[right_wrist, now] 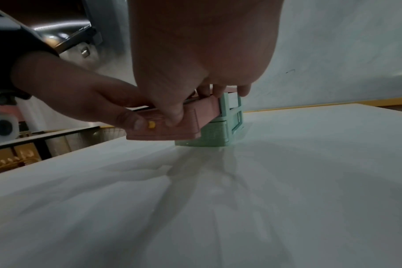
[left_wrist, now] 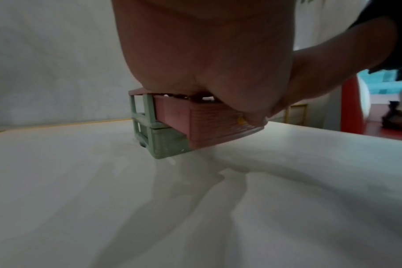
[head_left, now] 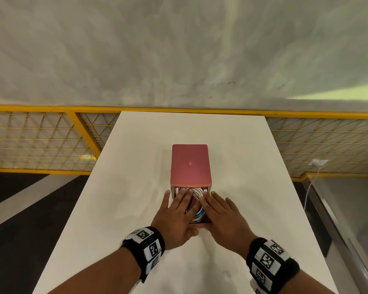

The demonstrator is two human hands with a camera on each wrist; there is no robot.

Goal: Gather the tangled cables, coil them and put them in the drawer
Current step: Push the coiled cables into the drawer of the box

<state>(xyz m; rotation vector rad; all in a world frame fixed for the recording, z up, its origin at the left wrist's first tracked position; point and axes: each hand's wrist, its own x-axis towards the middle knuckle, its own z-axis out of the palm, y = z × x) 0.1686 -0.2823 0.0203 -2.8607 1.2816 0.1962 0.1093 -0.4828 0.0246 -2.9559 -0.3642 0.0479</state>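
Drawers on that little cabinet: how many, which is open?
2. The pink top drawer is pulled out with coiled cables inside, under both hands. The green lower drawer sits closed beneath it. None others visible.

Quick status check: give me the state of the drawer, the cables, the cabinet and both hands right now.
drawer: pulled out of the cabinet, open.
coiled cables: lying inside the drawer, partly covered by the fingers.
cabinet: upright on the white table; lower green drawer shut.
left hand: fingers flat on the cables, thumb at the drawer front.
right hand: fingers flat on the cables, thumb at the drawer front.
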